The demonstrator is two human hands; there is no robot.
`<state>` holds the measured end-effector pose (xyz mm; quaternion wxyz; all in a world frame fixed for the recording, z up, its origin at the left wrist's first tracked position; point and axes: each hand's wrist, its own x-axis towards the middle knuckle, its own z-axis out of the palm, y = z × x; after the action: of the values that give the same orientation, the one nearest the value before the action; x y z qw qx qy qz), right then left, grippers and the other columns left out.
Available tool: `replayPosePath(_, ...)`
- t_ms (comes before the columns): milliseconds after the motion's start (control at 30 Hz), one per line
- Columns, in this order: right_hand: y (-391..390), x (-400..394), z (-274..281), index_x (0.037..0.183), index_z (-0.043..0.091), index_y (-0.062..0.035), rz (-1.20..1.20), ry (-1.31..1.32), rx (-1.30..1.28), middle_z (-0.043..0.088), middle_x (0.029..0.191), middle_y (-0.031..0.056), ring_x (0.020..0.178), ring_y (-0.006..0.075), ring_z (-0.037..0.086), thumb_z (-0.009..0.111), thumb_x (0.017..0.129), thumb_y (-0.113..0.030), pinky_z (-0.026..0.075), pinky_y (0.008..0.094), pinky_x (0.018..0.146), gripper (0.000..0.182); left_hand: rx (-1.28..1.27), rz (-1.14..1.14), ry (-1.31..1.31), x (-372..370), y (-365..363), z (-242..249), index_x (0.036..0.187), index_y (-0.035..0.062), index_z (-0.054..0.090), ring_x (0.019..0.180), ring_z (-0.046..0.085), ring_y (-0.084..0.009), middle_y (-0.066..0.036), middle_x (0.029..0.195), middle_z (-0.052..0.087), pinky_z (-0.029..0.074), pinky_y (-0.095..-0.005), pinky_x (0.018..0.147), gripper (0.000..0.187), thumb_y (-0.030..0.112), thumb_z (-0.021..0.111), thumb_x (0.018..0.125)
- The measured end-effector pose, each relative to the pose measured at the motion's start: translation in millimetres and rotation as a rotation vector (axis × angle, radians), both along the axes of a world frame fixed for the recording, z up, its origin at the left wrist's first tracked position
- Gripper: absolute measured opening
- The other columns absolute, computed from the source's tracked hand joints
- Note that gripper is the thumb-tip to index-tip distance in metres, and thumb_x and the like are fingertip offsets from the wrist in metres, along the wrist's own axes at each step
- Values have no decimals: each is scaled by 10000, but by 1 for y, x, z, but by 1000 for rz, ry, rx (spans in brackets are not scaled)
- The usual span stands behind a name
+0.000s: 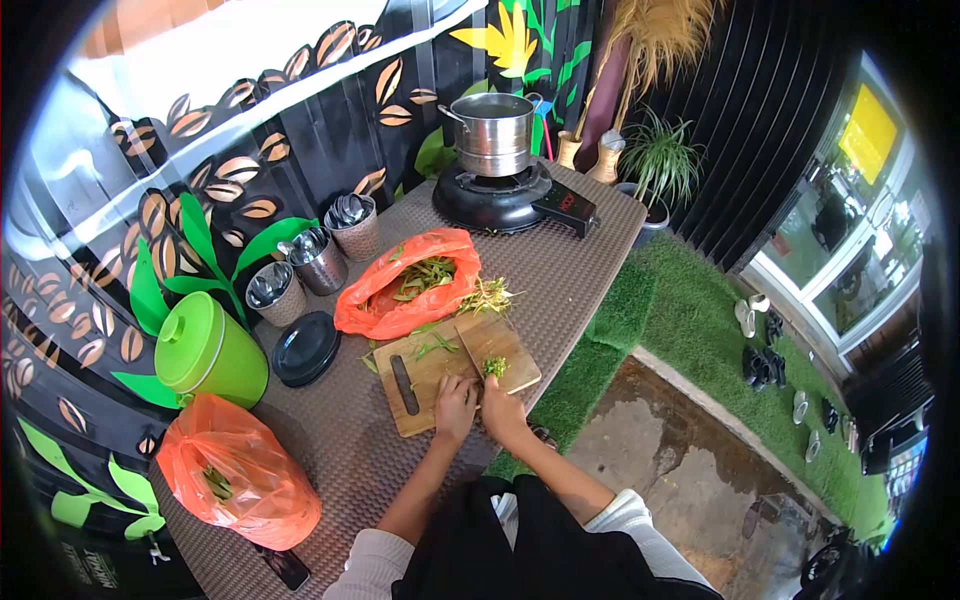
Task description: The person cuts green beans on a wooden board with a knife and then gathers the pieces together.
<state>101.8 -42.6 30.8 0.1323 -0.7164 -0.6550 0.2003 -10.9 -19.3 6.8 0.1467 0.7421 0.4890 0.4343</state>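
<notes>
A wooden cutting board (425,376) with a handle slot lies near the table's front edge. My right hand (501,412) is closed around the handle of a knife (470,350), its blade pointing away from me across the board. Against the blade's right side sits a small heap of chopped greens (495,367). My left hand (456,406) rests on the board just left of the knife, fingers curled down; whatever they hold is hidden. Loose green leaves (436,345) are scattered behind it. An open orange plastic bag (375,305) of leafy greens (425,279) stands behind the board.
Cut stems (488,295) lie beside the open bag. A steel pot (492,135) sits on a black gas stove (490,200) at the back. Left are cutlery cups (318,262), black plates (306,349), a green container (212,350), a second orange bag (240,480) and a phone (284,568).
</notes>
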Motion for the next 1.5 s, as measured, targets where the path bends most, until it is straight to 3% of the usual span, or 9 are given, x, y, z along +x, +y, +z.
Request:
replayPosePath(467,6,-10,6,1067,363,38,-36,42,-95,630,829,280,827,437,632,489,855,-125,511,500,678,295,6,17,-127,-4,6,-8,832,-8,643,788,556,-288,-125,831,626,457,-360,701,78,18,630,760)
replayPosePath(600,10,2,8,1061,391,7,12,6,-70,643,817,266,809,407,651,472,880,-144,526,482,711,249,-28,7,-148,-5,7,-10,836,-8,633,779,547,-282,-121,804,614,455,-357,700,80,16,624,761)
replayPosePath(700,-9,-10,14,1062,391,5,-25,13,-70,642,816,266,815,414,647,481,882,-156,521,487,719,258,-87,35,-44,-6,5,-7,929,4,603,750,542,-270,-126,800,592,457,-358,680,152,20,616,779)
replayPosePath(767,-9,-17,13,1062,390,5,-61,21,-67,641,821,267,824,419,644,483,888,-172,517,493,726,265,-180,45,-175,-4,0,4,990,-1,541,805,578,-331,-168,843,587,471,-400,711,195,50,598,811)
replayPosePath(867,1,-16,7,1068,391,10,-116,78,-112,641,836,271,840,421,642,482,893,-189,508,499,747,280,-184,42,-206,-4,2,0,1063,13,501,794,586,-335,-178,866,578,475,-405,694,256,68,589,828)
replayPosePath(933,11,-4,17,1102,374,30,5,124,-90,614,857,317,838,450,625,483,876,-161,505,516,713,315,-201,38,-185,-5,1,-1,1075,17,495,798,589,-335,-176,875,579,478,-405,697,263,69,582,833)
replayPosePath(1133,-10,-11,8,1104,368,29,4,-15,-17,626,797,294,779,457,629,503,867,-176,508,519,684,341,-196,6,-157,-6,4,-2,1106,37,491,811,595,-341,-177,896,575,479,-419,706,280,76,573,841)
replayPosePath(1233,-8,-25,4,1100,367,25,-117,80,-112,628,814,289,809,457,624,496,870,-183,503,516,709,336,-173,-8,-156,-8,4,0,1110,46,493,816,594,-347,-180,898,571,477,-429,709,280,81,573,844)
replayPosePath(1500,-7,-9,6,1090,364,14,-16,50,-62,637,811,275,785,454,630,472,882,-184,504,524,693,307,-141,-3,-181,-10,3,-4,1107,54,496,802,586,-358,-179,891,565,470,-430,708,269,81,571,850)
